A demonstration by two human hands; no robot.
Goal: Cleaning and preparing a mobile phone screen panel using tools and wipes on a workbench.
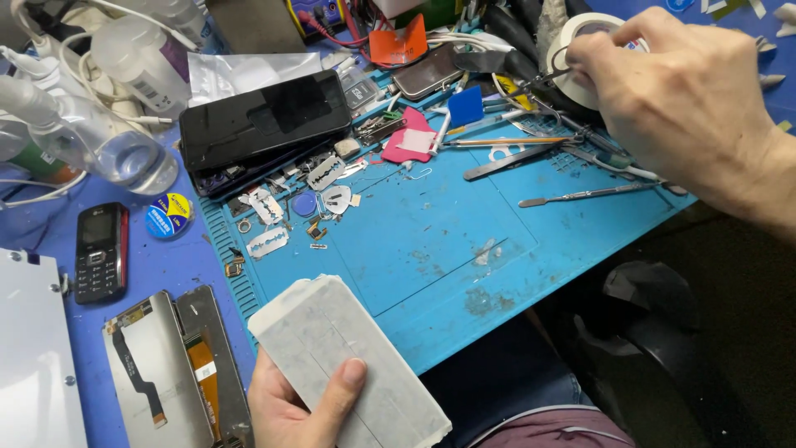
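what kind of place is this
Most likely a phone repair bench: a blue repair mat strewn with metal pry tools, a black smartphone, and a detached phone screen with its flex cable.

Left hand (290, 398) low, palm up, thumb pressed flat; right hand (680, 91) outstretched, fingers pinched.

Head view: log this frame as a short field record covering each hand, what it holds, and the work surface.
left hand: holds a flat white paper-wrapped panel, thumb on top
right hand: reaches to a white tape roll at the far side, fingers curled; exact grip unclear
surface: blue work mat with razor blades, metal pry tools
nearby: black smartphone, small keypad phone, bare display panel
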